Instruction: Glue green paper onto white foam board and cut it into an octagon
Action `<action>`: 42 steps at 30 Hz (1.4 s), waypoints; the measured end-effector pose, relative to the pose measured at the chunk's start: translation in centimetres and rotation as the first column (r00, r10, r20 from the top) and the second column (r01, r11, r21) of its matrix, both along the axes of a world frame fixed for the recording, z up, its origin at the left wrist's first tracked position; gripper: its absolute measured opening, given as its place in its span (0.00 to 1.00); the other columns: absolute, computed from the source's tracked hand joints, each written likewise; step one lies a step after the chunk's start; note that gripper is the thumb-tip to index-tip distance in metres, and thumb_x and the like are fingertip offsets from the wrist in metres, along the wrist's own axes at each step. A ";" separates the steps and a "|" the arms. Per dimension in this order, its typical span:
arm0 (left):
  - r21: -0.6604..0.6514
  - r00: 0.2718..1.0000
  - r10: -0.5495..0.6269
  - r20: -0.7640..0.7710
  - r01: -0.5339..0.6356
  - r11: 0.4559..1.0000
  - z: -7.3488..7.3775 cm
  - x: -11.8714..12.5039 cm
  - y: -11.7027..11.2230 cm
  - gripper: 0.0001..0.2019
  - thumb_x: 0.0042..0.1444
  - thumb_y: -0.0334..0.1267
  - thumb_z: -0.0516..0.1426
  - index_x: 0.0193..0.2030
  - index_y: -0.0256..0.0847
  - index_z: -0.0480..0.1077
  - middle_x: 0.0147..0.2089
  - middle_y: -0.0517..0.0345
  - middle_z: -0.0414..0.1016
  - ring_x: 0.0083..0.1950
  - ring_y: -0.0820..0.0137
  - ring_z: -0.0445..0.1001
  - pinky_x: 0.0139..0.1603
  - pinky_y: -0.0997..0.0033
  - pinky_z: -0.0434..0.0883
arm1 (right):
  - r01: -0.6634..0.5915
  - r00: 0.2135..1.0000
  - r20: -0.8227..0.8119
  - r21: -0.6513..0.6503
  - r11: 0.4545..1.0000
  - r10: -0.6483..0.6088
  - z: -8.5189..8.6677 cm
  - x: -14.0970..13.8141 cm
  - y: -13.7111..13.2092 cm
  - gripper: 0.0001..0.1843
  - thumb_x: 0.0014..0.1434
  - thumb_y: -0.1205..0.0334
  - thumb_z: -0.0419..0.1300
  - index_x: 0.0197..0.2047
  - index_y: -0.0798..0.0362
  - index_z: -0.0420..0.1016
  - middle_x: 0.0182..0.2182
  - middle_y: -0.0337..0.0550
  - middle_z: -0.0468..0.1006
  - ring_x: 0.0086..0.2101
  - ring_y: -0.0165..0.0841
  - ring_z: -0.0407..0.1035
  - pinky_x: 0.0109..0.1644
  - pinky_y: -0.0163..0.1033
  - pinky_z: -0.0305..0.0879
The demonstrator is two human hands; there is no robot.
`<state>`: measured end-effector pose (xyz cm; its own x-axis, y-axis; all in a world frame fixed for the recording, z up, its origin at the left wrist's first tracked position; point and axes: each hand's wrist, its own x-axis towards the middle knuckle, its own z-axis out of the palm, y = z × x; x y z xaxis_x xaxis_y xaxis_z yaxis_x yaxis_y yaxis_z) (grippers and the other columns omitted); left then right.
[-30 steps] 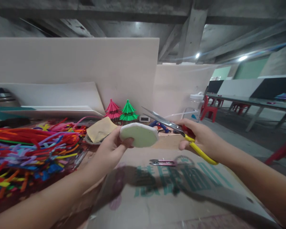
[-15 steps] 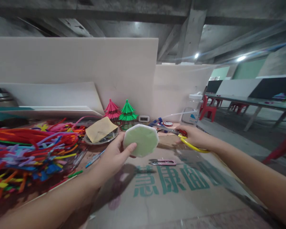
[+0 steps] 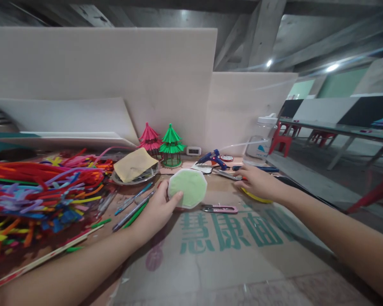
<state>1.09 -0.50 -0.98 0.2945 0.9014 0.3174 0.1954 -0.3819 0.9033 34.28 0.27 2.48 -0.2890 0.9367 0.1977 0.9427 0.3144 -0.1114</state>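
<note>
My left hand (image 3: 158, 208) pinches a pale green octagonal piece (image 3: 191, 187) with a white rim, its thumb on the face. My right hand (image 3: 257, 180) is closed over the handles of a pair of scissors (image 3: 225, 174), low at the cardboard's far edge. A yellow handle loop (image 3: 257, 196) shows below that palm; part of the grip is hidden. Just right of the octagon lie pink thread snips (image 3: 220, 208). Behind the scissors, a blue glue gun (image 3: 212, 158) rests on the table.
Pipe cleaners (image 3: 44, 191) in many colours heap up on the left. A plate (image 3: 137, 180) bears a yellowish sheet (image 3: 135, 165). Red (image 3: 149, 138) and green (image 3: 171, 142) pagoda models stand behind, beside a small clock (image 3: 193, 151). A clear bottle (image 3: 261, 140) is at back right. Printed cardboard (image 3: 210, 272) covers the front.
My right hand has lowered the scissors from above the table to its surface. The octagon stays in my left hand, its face turned slightly. The camera view has tilted down a little.
</note>
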 end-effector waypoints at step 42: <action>0.259 0.900 0.038 -0.435 0.084 0.962 0.6 0.1 -2.0 0.10 0.65 0.40 0.52 0.51 0.42 0.65 0.46 0.52 0.77 0.48 0.58 0.75 0.50 0.59 0.70 | -0.276 0.892 -0.197 0.477 0.835 0.407 -0.1 -8.0 -5.9 0.17 0.73 0.59 0.48 0.58 0.52 0.71 0.35 0.46 0.74 0.37 0.38 0.69 0.42 0.42 0.66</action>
